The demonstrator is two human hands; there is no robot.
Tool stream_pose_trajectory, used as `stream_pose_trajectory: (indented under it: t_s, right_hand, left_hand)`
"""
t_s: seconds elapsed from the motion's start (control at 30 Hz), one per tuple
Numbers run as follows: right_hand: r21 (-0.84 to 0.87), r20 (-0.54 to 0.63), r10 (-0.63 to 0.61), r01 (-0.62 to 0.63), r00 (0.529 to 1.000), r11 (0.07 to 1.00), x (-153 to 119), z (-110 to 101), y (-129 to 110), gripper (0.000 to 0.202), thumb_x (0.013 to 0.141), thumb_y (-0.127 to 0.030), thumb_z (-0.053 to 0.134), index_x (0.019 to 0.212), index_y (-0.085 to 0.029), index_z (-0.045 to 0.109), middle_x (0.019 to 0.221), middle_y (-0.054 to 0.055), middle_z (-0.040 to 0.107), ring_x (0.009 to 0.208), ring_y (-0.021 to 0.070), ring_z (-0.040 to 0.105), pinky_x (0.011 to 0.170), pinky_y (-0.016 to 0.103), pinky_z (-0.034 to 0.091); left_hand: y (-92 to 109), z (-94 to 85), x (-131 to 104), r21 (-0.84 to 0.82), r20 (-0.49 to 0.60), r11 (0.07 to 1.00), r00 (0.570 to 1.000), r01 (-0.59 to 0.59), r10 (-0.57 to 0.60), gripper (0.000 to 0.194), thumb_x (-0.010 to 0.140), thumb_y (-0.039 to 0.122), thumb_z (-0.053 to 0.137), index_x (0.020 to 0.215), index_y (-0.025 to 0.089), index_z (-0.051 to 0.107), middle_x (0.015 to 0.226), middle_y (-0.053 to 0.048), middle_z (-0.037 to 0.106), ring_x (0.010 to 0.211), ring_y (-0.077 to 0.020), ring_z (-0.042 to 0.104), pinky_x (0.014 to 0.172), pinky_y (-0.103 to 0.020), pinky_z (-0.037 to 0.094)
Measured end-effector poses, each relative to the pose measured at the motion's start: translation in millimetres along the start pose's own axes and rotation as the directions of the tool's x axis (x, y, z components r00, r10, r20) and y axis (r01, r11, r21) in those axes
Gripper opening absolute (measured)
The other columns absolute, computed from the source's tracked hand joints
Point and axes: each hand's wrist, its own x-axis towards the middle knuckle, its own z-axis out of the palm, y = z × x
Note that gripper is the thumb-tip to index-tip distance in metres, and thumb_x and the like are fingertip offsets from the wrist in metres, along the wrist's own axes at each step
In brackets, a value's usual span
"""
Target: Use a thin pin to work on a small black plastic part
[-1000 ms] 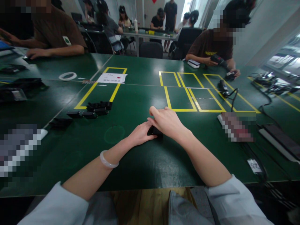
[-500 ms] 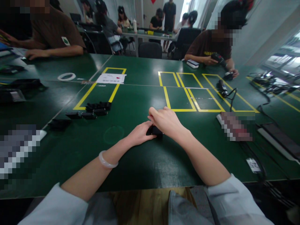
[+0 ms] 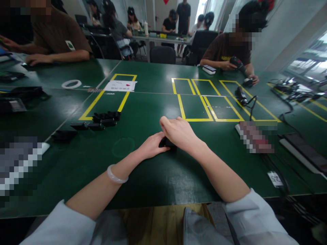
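Note:
On the green table (image 3: 143, 180), a small black block-like part (image 3: 170, 144) sits between my hands, mostly covered by them. My left hand (image 3: 152, 146) grips it from the left, thumb along its near side and fingers behind. Over its top, my right hand (image 3: 178, 131) is closed with fingers curled down; whatever they pinch is hidden behind the hand. Further left lies a cluster of similar black parts (image 3: 106, 117), near a yellow-taped rectangle.
Yellow tape rectangles (image 3: 198, 119) mark the table ahead. A white tape roll (image 3: 71, 84) and a paper sign (image 3: 120, 85) lie at left. Phone-like devices (image 3: 255, 137) and cables (image 3: 288, 105) are at right. Across the table, a person (image 3: 230, 51) holds a dark power tool (image 3: 240, 64).
Both hands keep nearly the same pose around the black part. The whole view has shifted very slightly; nothing else has visibly moved.

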Motion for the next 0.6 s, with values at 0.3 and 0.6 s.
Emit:
stream_pose_trajectory:
  t_s: [0.3, 0.6]
  right_hand:
    - [-0.015, -0.027, -0.001, 0.001, 1.0, 1.0, -0.4, 1.2, 0.2, 0.021, 0.097, -0.032, 0.037, 0.1, -0.018, 0.052, 0.077, 0.004, 0.068, 0.071, 0.0174, 0.062, 0.067, 0.03, 0.027]
    - [0.001, -0.035, 0.011, -0.011, 0.999, 1.0, -1.3, -1.6, -1.0, 0.017, 0.092, -0.021, 0.039, 0.104, -0.017, 0.051, 0.089, 0.004, 0.069, 0.076, 0.0171, 0.062, 0.068, 0.03, 0.028]
  left_hand:
    - [-2.1, 3.1, -0.6, 0.009, -0.004, 1.0, 1.0, -0.009, 0.009, 0.041, 0.08, 0.035, 0.067, 0.114, 0.016, 0.055, 0.109, -0.009, 0.065, 0.104, -0.029, 0.061, 0.09, -0.041, 0.049]
    - [-0.7, 1.6, -0.4, 0.006, -0.005, 1.0, 1.0, -0.005, 0.005, 0.038, 0.079, 0.033, 0.068, 0.112, 0.017, 0.056, 0.108, -0.008, 0.065, 0.103, -0.0283, 0.061, 0.089, -0.04, 0.049]
